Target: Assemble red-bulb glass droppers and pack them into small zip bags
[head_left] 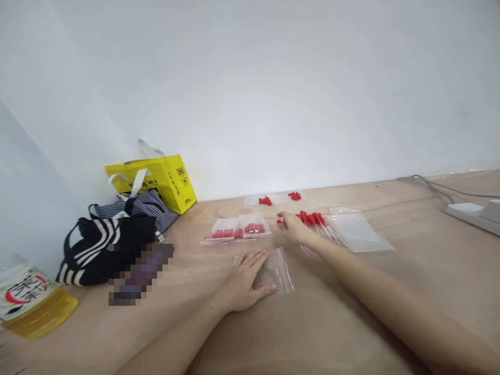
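Note:
My left hand (252,281) lies flat, fingers spread, on a clear zip bag (282,271) with a red seal line. My right hand (292,227) is pinched closed just beyond it, and a small red tip (278,222) shows at its fingertips. It looks like one of the red-tipped white sticks, though the fingers hide most of it. Right beside this hand a fanned bunch of red-tipped sticks (318,224) rests on the table, partly covered by my wrist. To the left, several filled zip bags (255,226) with red tips inside overlap one another.
Larger clear bags (357,232) lie right of the sticks. Near the wall is another bag (279,199) with red-tipped pieces. At left stand a yellow bag (182,182), a black striped pouch (105,250) and an oil bottle (42,307). A white power strip (474,216) sits far right.

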Demonstrator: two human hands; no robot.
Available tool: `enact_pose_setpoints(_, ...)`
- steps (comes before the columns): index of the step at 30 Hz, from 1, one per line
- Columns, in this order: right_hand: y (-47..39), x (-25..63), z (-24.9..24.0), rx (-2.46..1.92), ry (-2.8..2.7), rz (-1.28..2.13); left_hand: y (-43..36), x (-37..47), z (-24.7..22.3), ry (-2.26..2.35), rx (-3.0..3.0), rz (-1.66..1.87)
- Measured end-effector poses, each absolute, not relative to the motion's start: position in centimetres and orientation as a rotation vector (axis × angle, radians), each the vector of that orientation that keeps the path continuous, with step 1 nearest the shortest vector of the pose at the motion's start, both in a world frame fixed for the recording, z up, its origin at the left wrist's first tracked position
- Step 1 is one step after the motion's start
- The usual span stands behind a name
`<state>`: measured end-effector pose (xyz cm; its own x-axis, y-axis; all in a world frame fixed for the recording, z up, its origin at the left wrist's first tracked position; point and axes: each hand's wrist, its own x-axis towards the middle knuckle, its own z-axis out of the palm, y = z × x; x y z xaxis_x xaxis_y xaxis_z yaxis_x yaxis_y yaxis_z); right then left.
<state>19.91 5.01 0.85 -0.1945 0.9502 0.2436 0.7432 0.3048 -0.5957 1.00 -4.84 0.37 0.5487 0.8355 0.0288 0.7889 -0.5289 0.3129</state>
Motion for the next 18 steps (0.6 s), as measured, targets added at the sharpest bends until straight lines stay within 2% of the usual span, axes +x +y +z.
enact_pose_setpoints(2, 4.1, 21.7, 0.9, -1.433, -1.923, 0.490, -4.9, 1.1, 0.4, 1.354, 2.519, 0.267)
enact_pose_setpoints(7, 0.9, 24.5, -1.4, -1.137, -1.279, 0.804, -4.7, 1.3, 0.2, 1.370, 2.512, 0.274)
enact_pose_setpoints(18, -2.0, 22.6, -2.7, -0.936, -1.080, 1.000, -4.7, 1.7, 0.1, 1.374, 2.504, 0.314)
